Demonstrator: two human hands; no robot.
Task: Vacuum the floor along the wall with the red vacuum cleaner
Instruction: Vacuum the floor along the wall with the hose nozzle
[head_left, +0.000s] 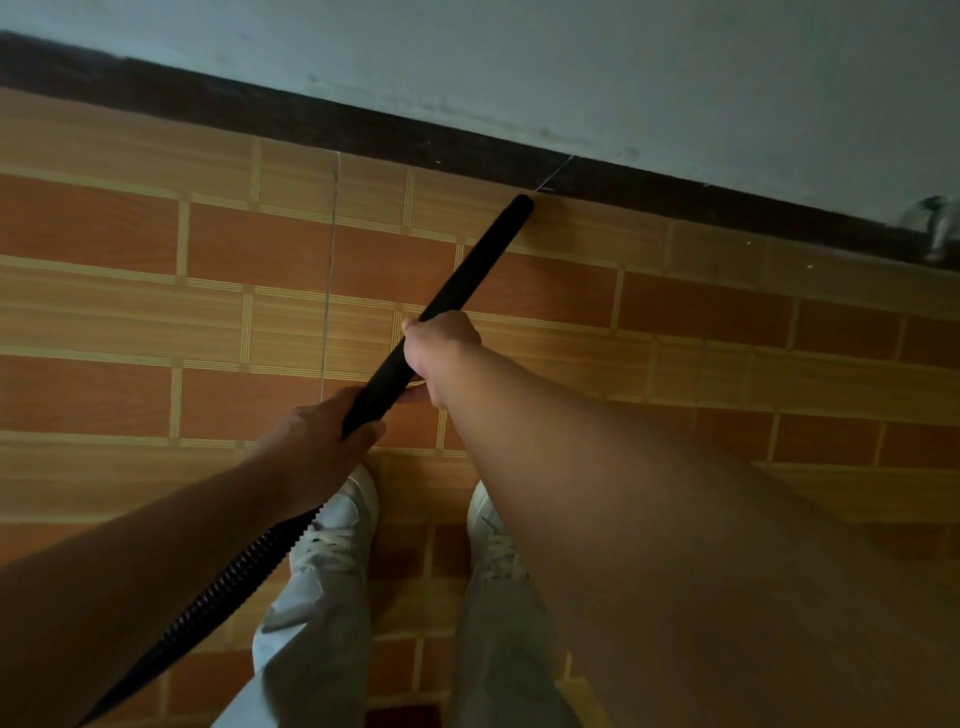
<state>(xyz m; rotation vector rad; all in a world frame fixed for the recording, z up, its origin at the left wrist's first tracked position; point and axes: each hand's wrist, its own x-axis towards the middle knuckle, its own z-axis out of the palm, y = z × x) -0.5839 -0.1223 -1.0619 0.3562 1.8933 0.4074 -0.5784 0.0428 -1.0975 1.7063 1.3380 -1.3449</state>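
Brick-patterned floor (130, 234) met a pale wall (623, 62) at a dark skirting (260, 109). The black vacuum wand (467, 280) slanted, tip beside the skirting, with the right hand (441, 353) and left hand (322, 436) curled round it; its ribbed hose (234, 571) ran off-frame lower left.

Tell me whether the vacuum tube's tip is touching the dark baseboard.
Cannot tell. In the head view the vacuum tube ends right at the lower edge of the baseboard, but the dim, steep angle shows neither contact nor gap plainly.

Left hand (322, 436) and right hand (441, 353) are bare, as are the forearms (156, 545). At 6 o'clock, loose pale grey trousers (306, 623) over white lace-up shoes (337, 519) with rounded toes.
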